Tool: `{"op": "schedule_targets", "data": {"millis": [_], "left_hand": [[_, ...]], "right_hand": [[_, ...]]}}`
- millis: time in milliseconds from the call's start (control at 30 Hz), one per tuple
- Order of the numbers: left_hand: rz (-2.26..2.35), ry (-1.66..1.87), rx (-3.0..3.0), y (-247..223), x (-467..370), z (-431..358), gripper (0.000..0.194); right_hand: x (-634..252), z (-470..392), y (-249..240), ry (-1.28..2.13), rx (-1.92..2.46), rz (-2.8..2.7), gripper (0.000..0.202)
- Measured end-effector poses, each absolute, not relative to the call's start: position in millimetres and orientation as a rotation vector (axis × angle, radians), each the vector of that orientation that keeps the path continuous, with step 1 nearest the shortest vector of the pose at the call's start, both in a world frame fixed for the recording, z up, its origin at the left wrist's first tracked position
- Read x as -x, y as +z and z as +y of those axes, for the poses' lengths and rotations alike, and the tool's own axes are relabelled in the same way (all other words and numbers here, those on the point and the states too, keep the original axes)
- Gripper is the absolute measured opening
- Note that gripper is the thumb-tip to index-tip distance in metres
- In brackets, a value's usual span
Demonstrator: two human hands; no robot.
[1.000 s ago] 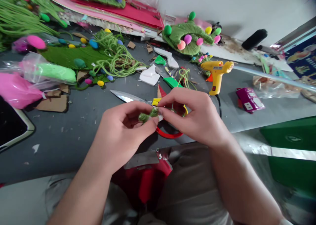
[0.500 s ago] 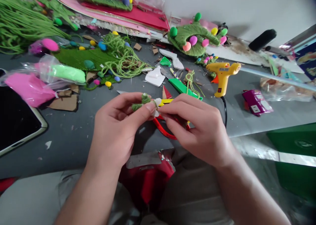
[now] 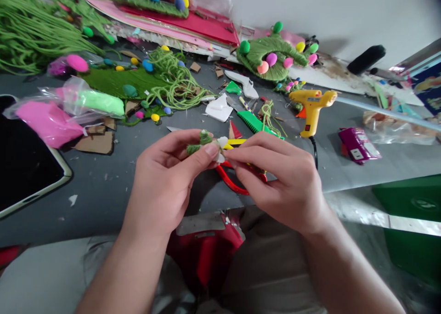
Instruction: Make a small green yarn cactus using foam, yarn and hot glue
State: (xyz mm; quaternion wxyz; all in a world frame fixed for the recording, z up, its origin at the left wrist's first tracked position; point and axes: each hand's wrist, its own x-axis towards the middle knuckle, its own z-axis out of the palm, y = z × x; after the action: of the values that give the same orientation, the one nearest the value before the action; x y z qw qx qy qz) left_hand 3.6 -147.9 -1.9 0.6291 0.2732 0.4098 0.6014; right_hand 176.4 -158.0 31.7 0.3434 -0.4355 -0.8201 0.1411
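Here, the left hand point(image 3: 163, 181) pinches a wrapped piece point(image 3: 204, 137) (green).

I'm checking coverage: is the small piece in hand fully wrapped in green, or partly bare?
Partly bare: green yarn covers two stubs; a white part shows between left thumb and right fingertips.

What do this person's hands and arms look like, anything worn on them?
The ungloved left hand and ungloved right hand show no ring, watch or bracelet, though some fingers are partly hidden. Both bare forearms show no sleeve plainly.
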Motion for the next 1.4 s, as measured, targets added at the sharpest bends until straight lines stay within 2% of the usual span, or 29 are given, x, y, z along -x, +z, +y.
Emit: {"op": "schedule_targets", "data": {"millis": [433,833,1000,1200,1400], "left_hand": [[1.013,1.317,-0.652,0.7,0.9,-150.7,0.027],[1.051,0.956,-0.879,1.1,11.6,-154.1,0.032],[1.265,0.831,-1.192,-3.6,6.9,-157.7,0.028],[1.312,0.994,-1.267,-8.8,0.9,-161.2,0.016],[1.312,1.114,-1.200,-6.2,-2.1,-159.7,0.016]], "right_hand": [[-184.0,-151.9,31.3,0.566,1.160,-2.080,0.018],[-195.2,-139.8,32.3,0.809,1.173,-2.147,0.017],[-196.5,-137.7,34.1,0.707,1.261,-2.256,0.015],[-187.7,-146.2,36.1,0.632,1.398,-2.182,0.010],[-179.5,-153.3,34.2,0.640,1.369,-2.109,0.007]]}}
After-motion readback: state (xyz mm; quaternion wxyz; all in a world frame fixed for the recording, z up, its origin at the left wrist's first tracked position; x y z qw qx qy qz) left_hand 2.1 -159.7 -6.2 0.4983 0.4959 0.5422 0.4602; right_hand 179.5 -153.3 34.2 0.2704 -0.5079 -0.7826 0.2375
